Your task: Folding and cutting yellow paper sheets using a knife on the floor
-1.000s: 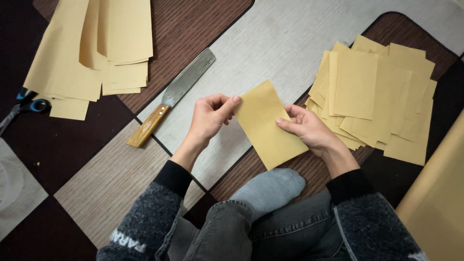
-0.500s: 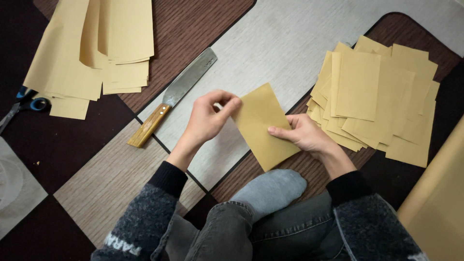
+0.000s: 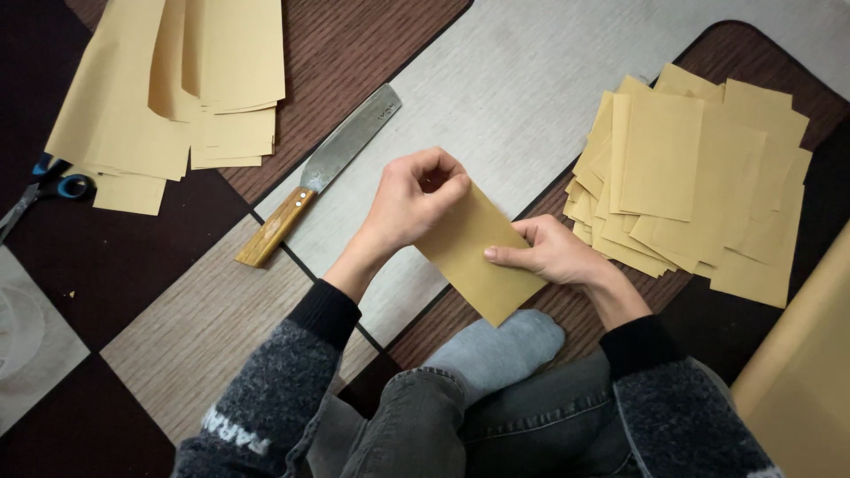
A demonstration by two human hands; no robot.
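- A grey sock [image 3: 500,350] on a folded leg in dark jeans [image 3: 496,425] is seen nearest the camera, flanked by grey knitted sleeves with black cuffs.
- A small tan paper sheet [image 3: 474,257] is held just above the sock, tilted, over the patterned floor covering [image 3: 195,327].
- The sheet's right edge is pinched by the right hand [image 3: 553,252], thumb on top, fingers beneath.
- The sheet's upper left corner is gripped by the left hand [image 3: 416,199], fingers curled closed over it.
- A loose stack of similar cut tan sheets [image 3: 699,181] is noted to the right, near the right hand.
- A broad knife with a wooden handle [image 3: 323,173] lies left of the left hand, blade pointing away.
- Larger tan sheets [image 3: 168,88] are piled at far left.
- Blue-handled scissors [image 3: 53,186] are partly visible beside that pile.
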